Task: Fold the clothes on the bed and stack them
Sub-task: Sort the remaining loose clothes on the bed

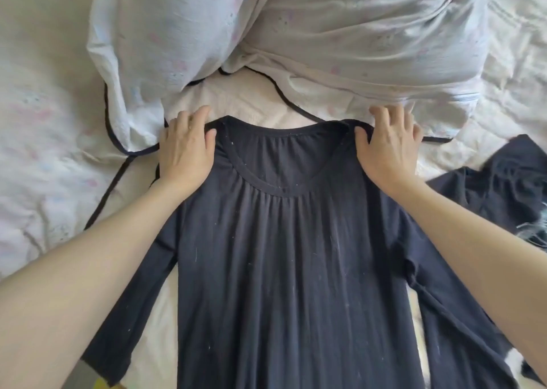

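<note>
Left hand [186,148]: I pinch the dark top [284,255] at its left shoulder, thumb curled over the cloth.
Right hand [390,145]: same pinch at the right shoulder.
Top: flat, front up, on the bed [44,48], sleeves out.
Doing it well: pull both shoulders level and taut before folding the sleeves in.
Nearby: another dark garment [503,187] waits to my right.

Soft, bright daylight washes the pale bedding [384,33] nearly white beyond both hands, shadows under the arms are faint, the dark top [281,240] loses fold detail, and wide-angle stretching slightly softens the edges.
</note>
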A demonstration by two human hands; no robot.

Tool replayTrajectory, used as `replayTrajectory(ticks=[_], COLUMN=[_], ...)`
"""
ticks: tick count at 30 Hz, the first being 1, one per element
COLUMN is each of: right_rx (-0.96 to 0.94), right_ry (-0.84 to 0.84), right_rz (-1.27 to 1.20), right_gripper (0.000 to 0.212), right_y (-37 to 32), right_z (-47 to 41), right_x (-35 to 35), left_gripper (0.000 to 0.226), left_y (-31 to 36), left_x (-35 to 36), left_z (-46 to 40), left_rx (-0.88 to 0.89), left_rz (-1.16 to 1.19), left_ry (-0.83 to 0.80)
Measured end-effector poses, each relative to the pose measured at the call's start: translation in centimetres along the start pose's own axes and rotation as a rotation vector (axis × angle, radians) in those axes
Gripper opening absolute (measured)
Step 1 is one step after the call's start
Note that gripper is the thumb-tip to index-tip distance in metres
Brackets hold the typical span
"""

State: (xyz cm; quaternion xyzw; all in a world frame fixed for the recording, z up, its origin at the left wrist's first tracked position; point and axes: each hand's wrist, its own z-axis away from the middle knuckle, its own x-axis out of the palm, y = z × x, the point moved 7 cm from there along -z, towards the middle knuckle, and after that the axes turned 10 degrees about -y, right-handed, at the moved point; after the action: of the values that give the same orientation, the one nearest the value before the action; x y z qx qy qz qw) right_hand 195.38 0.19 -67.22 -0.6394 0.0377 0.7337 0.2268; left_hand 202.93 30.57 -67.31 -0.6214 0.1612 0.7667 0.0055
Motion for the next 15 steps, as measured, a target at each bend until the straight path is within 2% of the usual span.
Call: replayTrajectory(ticks=[5,15], right_rx=[-0.142,-0.339], right_ry=[-0.108,-0.363], right_rz=[-0.019,-0.13], right_gripper=[0.045,0.048], right_y=[-4.0,-14.9], right_z=[8.1,26.1], right_x=[0.3,5.6], left_gripper=[0.046,0.049], left_y=[-0.8,-12.4], left_x=[-2.5,-2.6], left_z=[7.3,23.2], left_rx=[0.093,-0.276], left_rz=[0.05,0.293], left_ry=[-0.051,-0.215])
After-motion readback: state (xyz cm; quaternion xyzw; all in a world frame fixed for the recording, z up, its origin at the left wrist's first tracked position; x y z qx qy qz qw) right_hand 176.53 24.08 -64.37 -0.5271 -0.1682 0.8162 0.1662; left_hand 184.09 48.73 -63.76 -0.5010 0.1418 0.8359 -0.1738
